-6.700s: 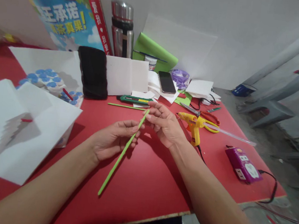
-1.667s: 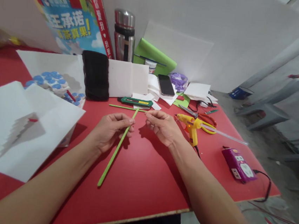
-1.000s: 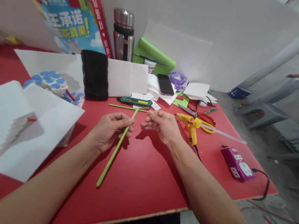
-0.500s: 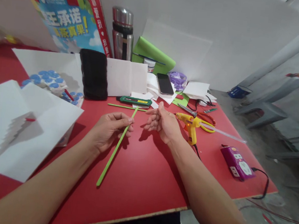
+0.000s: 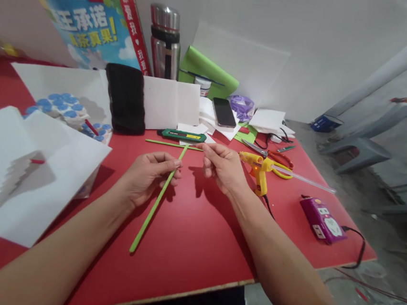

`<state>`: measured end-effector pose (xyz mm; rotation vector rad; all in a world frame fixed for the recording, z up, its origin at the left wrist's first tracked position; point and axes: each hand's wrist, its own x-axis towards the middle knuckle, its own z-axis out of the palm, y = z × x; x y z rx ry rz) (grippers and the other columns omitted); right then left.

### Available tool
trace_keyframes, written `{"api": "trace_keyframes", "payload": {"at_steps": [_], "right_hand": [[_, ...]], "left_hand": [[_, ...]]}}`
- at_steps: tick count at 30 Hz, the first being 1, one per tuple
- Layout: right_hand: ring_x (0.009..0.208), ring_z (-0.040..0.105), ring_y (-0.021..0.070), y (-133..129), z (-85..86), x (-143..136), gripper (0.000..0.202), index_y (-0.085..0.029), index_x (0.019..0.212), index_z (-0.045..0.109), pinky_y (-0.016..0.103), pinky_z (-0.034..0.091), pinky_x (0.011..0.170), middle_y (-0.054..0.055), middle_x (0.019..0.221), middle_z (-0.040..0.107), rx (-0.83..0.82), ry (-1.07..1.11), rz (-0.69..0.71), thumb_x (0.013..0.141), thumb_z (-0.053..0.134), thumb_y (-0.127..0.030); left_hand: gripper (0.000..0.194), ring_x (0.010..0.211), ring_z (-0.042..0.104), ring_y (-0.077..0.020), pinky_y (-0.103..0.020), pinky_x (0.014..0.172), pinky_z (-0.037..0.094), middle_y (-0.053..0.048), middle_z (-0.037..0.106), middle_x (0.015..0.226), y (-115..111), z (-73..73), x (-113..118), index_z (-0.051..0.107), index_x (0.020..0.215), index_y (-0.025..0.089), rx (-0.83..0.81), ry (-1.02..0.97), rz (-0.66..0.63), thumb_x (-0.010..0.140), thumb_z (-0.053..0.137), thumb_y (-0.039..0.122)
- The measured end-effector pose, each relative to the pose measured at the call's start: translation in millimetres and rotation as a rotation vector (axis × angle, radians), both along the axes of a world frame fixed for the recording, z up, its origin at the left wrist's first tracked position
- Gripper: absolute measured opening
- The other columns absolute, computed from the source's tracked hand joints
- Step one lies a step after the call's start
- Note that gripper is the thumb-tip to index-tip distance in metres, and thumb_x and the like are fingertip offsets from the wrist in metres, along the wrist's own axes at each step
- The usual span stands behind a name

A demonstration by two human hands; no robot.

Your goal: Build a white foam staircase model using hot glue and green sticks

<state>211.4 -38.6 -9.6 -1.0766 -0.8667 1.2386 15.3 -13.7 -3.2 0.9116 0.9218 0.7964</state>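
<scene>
A long thin green strip [image 5: 155, 205] is pinched between the thumb and fingers of my left hand [image 5: 151, 176], slanting from lower left to upper right. Its upper end lies over or close to a second green strip [image 5: 164, 143], which rests crosswise on the red table [image 5: 181, 236]. My right hand [image 5: 223, 168] is at the right end of that second strip, thumb and forefinger pressed together. Whether something is between those fingertips is too small to tell. Just behind the strips lies a green cutter knife [image 5: 183, 135].
Right of my right hand are a yellow glue gun [image 5: 262, 172], scissors [image 5: 281, 162] and a purple power socket [image 5: 322, 220]. White paper pieces [image 5: 75, 173] cover the left side. A black object [image 5: 125, 99], steel flask [image 5: 165, 43] and phone [image 5: 224, 112] stand or lie behind.
My right hand's fingers have gone from spread to pinched, with the hand turned over near the crosswise strip. My left hand still holds its strip in nearly the same place.
</scene>
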Motion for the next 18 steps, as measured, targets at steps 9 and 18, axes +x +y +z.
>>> {"api": "trace_keyframes", "payload": {"at_steps": [9,18], "right_hand": [[0.04,0.044,0.0056,3.6,-3.8,1.0,0.031,-0.018,0.093,0.078,0.021,0.036,0.042,-0.008,0.051,0.058,-0.008,0.031,-0.072,0.074,0.089,-0.039],[0.072,0.067,0.011,4.5,-10.5,3.6,0.027,-0.021,0.093,0.081,0.027,0.057,0.076,-0.003,0.076,0.071,0.005,0.048,-0.012,0.068,0.09,-0.024]], "left_hand": [[0.028,0.047,0.063,-0.0124,-0.019,0.043,0.046,-0.004,0.071,0.062,-0.6,2.0,1.7,0.07,0.069,0.014,-0.017,0.002,-0.005,0.061,0.093,0.028],[0.025,0.047,0.063,-0.0115,-0.016,0.041,0.039,-0.005,0.071,0.061,0.1,0.6,0.6,0.069,0.068,0.013,-0.005,-0.004,0.0,0.063,0.091,0.025]]}}
